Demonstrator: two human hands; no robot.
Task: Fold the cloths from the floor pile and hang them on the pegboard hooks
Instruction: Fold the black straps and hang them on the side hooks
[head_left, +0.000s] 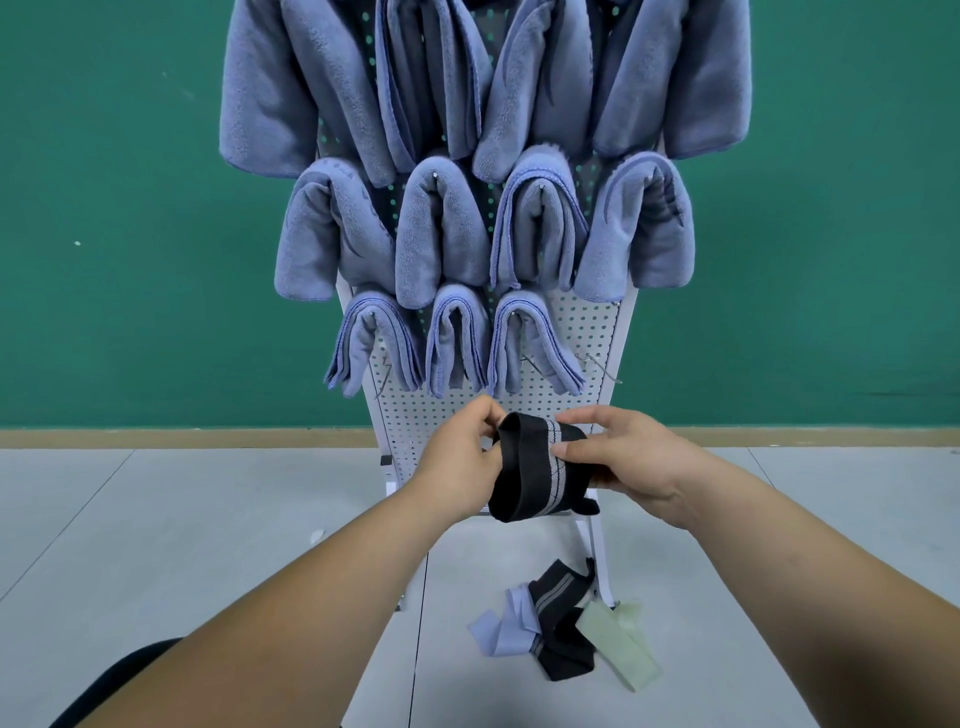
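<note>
Left hand (462, 457) and right hand (628, 462) pinch 1 folded black cloth (530, 478) — long axis near-vertical.

The head-worn wide-angle camera looks forward and down from close range, squarely facing the pegboard (592, 327).

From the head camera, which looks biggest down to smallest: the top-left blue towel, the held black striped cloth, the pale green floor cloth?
1. Top-left blue towel
2. Black striped cloth and pale green cloth: look alike, not ranked.
</note>
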